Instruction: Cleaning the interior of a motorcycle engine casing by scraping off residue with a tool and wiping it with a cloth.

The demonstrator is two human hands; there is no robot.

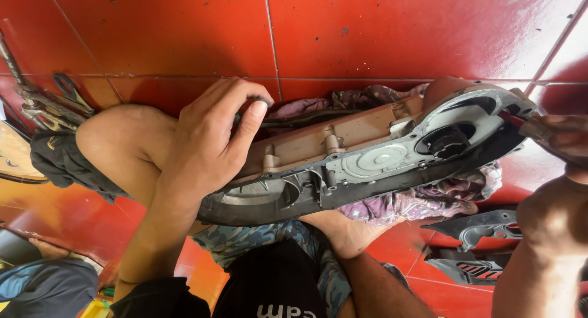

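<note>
Left hand [211, 143] mid-left of frame, fingers curled, clamped over the near end of a long grey engine side cover [367, 162], forearm running down to lower left. Right hand [560, 137] at right edge, pinching a small red-tipped tool [511, 119] against the cover's round end. Cover lies across the middle on a patterned cloth [429, 198], propped by knee [116, 137]. Red tiled floor [380, 30] open along the top; black plastic panels [478, 244] crowd lower right, pliers [46, 104] upper left.

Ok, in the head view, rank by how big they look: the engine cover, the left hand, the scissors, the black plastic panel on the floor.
1. Engine cover
2. Left hand, though it is nearer the camera, which flatters it
3. Black plastic panel
4. Scissors
</note>
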